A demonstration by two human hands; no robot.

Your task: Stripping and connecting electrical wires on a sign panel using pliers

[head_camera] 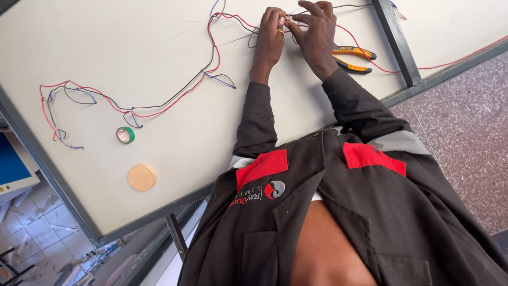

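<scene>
Wires pinched at a thin joint between both hands, far across the white desk. Left hand curled, ring on one finger, fingertips closed on the joint from the left. Right hand bent over it from the right, thumb and forefinger nipped on the same spot, other fingers loosely arched above. Cannot tell which strand sits under which fingertip; too small.

Trailing away from the hands to the left: long loose run of red, black and blue wire, ending in tangled loops near the desk's left edge. Just right of the right wrist, lying flat on the desk: pliers with orange and black handles, untouched, across a red strand. Well apart from the hands, nearer the body: small green tape roll and, beside it, round tan disc.
</scene>
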